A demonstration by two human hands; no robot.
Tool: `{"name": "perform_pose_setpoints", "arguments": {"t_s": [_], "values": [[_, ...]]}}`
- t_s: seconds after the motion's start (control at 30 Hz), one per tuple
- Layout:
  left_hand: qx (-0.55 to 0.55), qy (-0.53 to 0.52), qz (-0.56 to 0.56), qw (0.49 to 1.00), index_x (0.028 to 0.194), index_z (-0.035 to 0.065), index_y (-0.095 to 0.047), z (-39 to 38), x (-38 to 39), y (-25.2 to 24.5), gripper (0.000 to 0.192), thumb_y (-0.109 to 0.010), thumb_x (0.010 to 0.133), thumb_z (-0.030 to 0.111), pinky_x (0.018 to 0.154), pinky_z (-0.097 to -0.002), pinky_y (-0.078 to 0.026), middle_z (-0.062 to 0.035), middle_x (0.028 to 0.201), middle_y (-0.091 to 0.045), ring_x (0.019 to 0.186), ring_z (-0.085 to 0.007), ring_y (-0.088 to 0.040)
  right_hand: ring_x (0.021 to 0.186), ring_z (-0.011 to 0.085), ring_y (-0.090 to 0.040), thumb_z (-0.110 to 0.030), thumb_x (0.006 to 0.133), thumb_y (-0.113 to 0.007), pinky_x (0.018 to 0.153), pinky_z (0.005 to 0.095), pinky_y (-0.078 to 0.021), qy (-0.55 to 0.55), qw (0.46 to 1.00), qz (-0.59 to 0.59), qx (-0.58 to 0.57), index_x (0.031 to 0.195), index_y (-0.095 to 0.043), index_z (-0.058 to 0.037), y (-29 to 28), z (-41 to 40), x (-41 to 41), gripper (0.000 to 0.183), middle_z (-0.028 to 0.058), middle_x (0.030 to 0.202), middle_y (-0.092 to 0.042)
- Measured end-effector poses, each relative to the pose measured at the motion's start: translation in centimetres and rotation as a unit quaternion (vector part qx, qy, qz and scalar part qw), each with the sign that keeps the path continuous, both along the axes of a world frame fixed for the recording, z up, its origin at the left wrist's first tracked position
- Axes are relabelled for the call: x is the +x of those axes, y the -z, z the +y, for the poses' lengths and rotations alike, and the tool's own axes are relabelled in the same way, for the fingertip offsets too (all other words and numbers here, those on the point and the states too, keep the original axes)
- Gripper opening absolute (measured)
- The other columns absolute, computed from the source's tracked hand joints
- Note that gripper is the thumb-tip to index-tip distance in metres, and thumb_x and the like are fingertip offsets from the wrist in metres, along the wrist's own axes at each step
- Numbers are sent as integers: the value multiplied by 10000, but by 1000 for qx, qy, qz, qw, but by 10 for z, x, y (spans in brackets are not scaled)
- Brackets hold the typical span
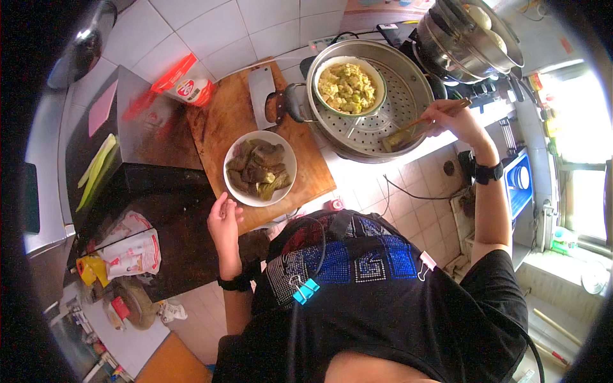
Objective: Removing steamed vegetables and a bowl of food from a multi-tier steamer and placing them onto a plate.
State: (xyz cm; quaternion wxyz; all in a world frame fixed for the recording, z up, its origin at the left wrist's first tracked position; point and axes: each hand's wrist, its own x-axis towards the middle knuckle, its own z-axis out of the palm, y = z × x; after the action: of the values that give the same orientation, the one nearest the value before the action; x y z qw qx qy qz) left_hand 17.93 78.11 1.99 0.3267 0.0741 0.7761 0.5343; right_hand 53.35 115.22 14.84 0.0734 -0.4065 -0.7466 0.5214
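Note:
My right hand [449, 117] grips a pair of wooden chopsticks [413, 125]. Their tips meet a yellowish-green piece of food [394, 141] on the perforated metal steamer tray [368, 134]. At the steamer's left side stands an enamel bowl [381, 102] of chopped yellow-green food [346, 87]. My left hand [225, 214], fingers slightly curled and holding nothing, is beside the lower left rim of a white bowl [230, 187]. Brownish-green, soft-looking pieces, perhaps cooked eggplant [261, 165], fill that bowl, which rests on a wooden cutting board [313, 167].
A cleaver [260, 95] lies on the board beside the steamer's handle. A red-and-clear package [191, 88] stands at the board's upper left. Pale green vegetable strips [99, 165] lie on the dark surface at left. A second steamer pot [462, 48] stands at upper right.

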Motion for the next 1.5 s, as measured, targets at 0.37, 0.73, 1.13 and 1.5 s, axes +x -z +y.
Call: {"name": "perform_pose_setpoints", "arguments": {"t_s": [0.37, 0.73, 1.13, 1.5], "values": [[-16, -52, 2, 998, 1200, 12, -522, -25, 11, -1, 336, -552, 899, 159, 579, -223, -504, -47, 913, -602, 735, -116, -613, 706, 192, -664, -261, 943, -483, 629, 268, -552, 236, 953, 162, -99, 951, -608, 24, 44, -6, 42, 312, 151, 842, -665], [-11, -38, 1, 999, 1218, 16, -516, -31, 13, 10, 342, -533, 915, 173, 599, -246, -520, -76, 963, -602, 783, -134, -619, 661, 206, -660, -293, 944, -480, 606, 287, -553, 192, 931, 282, -127, 939, -605, 43, 11, -114, -71, 359, 156, 858, -647], [-22, -29, -23, 999, 1210, -3, -505, -41, 6, 17, 358, -552, 902, 173, 593, -238, -514, -55, 915, -611, 766, -123, -616, 726, 162, -680, -174, 890, -586, 585, 252, -521, 48, 965, 251, -49, 909, -627, 30, 120, -187, -206, 208, 119, 781, -680], [0, 21, -135, 991, 1251, -43, -422, -35, -4, 57, 423, -539, 906, 172, 788, -299, -518, -115, 1066, -575, 945, -204, -610, 671, 158, -658, -156, 896, -566, 573, 259, -514, 38, 977, 208, -19, 870, -633, 15, 110, -191, -169, 186, 106, 728, -651]]}}
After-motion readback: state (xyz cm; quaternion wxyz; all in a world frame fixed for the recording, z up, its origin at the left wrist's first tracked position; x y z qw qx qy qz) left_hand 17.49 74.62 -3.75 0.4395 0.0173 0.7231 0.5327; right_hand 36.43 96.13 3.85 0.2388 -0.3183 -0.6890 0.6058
